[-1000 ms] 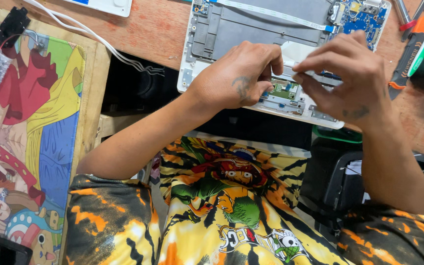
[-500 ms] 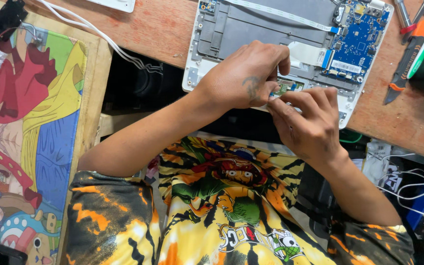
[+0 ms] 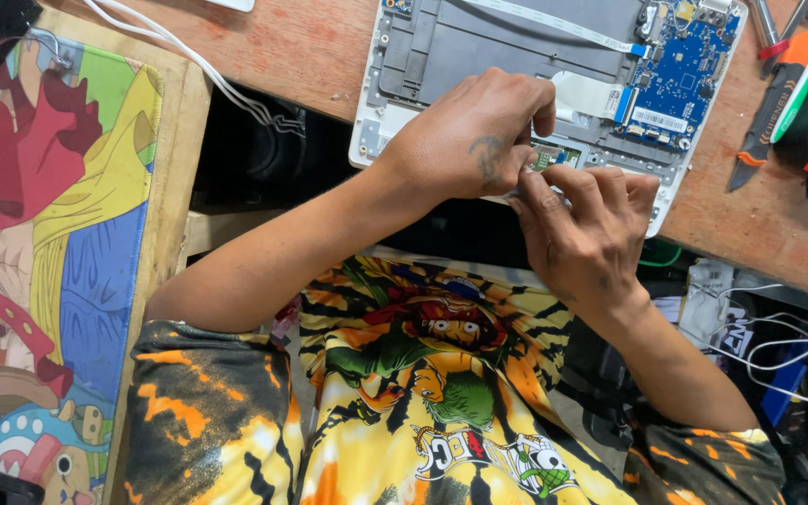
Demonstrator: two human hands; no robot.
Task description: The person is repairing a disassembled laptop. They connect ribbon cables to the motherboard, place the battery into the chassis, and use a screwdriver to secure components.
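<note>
Both hands meet at the near edge of an opened laptop base on the wooden desk.

The left hand (image 3: 474, 140) lies curled over the laptop base (image 3: 441, 47), fingers bent down and pinched onto a small green circuit board (image 3: 554, 154) at the base's near edge; what exactly they grip is hidden under the knuckles. The right hand (image 3: 586, 229) comes up from the desk's near edge, fingertips closed together and touching that same spot just beside the left thumb. The small board lies directly ahead of the right fingertips, its long axis running along the base's near edge; both hands are on it, the left covering more. Count: one laptop base, one blue main board (image 3: 675, 65) at its far right corner, one white ribbon cable (image 3: 554, 23), one orange-handled knife (image 3: 769, 103) near the desk's right edge.
</note>
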